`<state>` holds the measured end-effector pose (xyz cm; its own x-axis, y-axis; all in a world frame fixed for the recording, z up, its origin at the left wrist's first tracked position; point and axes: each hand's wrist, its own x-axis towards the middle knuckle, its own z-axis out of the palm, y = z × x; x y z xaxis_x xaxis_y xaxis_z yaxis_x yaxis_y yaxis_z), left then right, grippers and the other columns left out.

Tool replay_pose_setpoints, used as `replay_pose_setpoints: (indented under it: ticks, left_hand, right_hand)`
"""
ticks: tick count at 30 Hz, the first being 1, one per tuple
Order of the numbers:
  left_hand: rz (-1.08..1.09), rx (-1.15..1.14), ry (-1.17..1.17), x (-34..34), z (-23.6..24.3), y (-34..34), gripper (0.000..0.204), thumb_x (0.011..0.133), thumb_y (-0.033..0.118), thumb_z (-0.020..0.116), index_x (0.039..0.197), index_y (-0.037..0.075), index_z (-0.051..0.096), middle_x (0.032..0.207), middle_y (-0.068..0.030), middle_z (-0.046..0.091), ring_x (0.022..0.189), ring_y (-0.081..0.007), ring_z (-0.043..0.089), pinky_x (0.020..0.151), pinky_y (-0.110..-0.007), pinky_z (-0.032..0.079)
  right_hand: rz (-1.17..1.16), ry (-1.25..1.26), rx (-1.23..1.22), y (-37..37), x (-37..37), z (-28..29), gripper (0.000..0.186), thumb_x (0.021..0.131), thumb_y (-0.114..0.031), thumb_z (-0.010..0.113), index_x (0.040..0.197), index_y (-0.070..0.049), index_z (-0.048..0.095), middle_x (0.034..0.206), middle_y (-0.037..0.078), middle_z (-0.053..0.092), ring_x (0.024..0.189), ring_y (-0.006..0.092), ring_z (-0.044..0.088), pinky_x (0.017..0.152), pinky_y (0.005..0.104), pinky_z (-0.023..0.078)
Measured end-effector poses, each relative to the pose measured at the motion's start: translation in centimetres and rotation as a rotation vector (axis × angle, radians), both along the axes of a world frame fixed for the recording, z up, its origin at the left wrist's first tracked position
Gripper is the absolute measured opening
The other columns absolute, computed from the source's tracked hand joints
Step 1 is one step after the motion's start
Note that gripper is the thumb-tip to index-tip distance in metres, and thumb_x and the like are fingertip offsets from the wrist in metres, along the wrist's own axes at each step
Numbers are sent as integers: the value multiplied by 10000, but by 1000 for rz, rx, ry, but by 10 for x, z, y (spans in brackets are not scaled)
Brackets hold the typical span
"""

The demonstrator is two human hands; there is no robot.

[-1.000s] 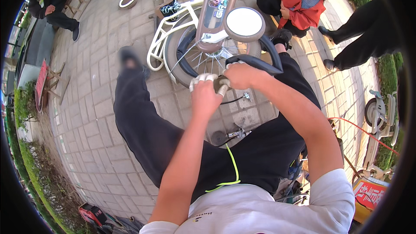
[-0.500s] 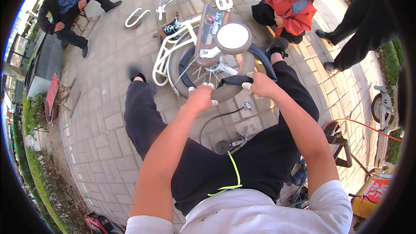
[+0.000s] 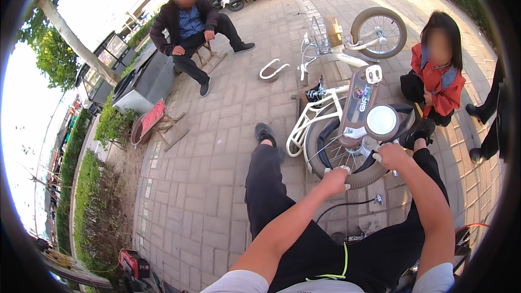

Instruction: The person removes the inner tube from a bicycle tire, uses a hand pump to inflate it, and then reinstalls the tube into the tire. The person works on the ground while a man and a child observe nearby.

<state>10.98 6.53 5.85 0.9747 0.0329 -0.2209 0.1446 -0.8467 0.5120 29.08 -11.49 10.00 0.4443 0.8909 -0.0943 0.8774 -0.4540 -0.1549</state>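
A white child's bicycle lies on its side in front of me. Its near wheel has a dark tyre around a spoked rim, and a black inner tube hangs loose around it. My left hand is closed at the near edge of the tyre, gripping the tube. Beside the round white disc, my right hand is closed on another stretch of the same tube. Pale coverings show on fingers of both hands. The hands partly hide the tube between them.
A black hose with a metal head lies between my legs. A U-shaped white part rests on the paving. One person sits on a stool at far left; another in red crouches at right. A red toolbox-like case stands at lower left.
The view has swung left and up, so the bicycle and hands appear farther right. My hands stay at the wheel's near side; the tube stretch between them now sits lower, against the tyre.
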Motion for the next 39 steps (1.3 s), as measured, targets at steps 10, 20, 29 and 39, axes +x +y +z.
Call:
replay_pose_setpoints:
  ticks: [10, 20, 29, 39]
  left_hand:
    - [-33, -114, -12, 16, -4, -15, 529, 693, 364, 736, 1039, -1, 572, 1094, -201, 587, 1053, -369, 540, 871, -467, 438]
    - [22, -30, 41, 19, -40, -8, 514, 656, 391, 754, 1003, 44, 603, 934, -165, 642, 969, -342, 587, 819, -463, 459]
    - [24, -175, -321, -9, -52, -2, 416, 707, 381, 702, 986, 81, 636, 996, -157, 632, 980, -335, 586, 811, -448, 467]
    - [15, 177, -45, -5, -10, -3, 531, 684, 443, 749, 1012, 47, 616, 1000, -159, 617, 985, -337, 567, 874, -439, 425]
  right_hand:
    - [134, 74, -329, 35, -25, -7, 447, 861, -480, 468, 813, -100, 699, 821, 141, 677, 805, 330, 652, 761, 487, 470]
    - [95, 102, -329, 39, -70, 8, 397, 829, -429, 532, 971, -83, 666, 969, 171, 656, 946, 333, 627, 866, 505, 441]
    - [619, 159, 494, 47, -165, 208, 187, 819, -255, 579, 759, -78, 570, 654, 106, 584, 659, 280, 646, 573, 402, 506]
    - [832, 575, 552, 11, -223, 316, 141, 663, -215, 640, 671, -75, 626, 617, 76, 591, 589, 255, 605, 497, 420, 441]
